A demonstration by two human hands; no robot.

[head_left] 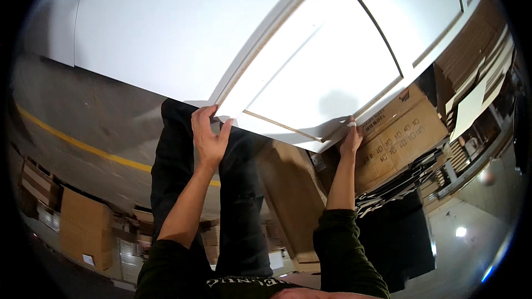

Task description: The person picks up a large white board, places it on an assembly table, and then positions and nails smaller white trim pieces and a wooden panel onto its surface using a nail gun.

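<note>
A white board [327,61] with cut slots and bare brown chipboard edges is tilted in front of me. It rests over or against a wide, smooth white panel [149,27] on the left. My left hand [208,137] grips the board's near left corner, thumb on one side and fingers over the edge. At the near right corner, my right hand [351,137] holds the edge, with something pale around one finger. The right fingertips are partly hidden behind the board.
A printed cardboard box [402,133] stands right of my right hand, beside stacked strips [479,94]. A brown board or carton [291,194] is near my legs. The grey floor carries a yellow line [88,147]. More cartons [83,227] sit at lower left.
</note>
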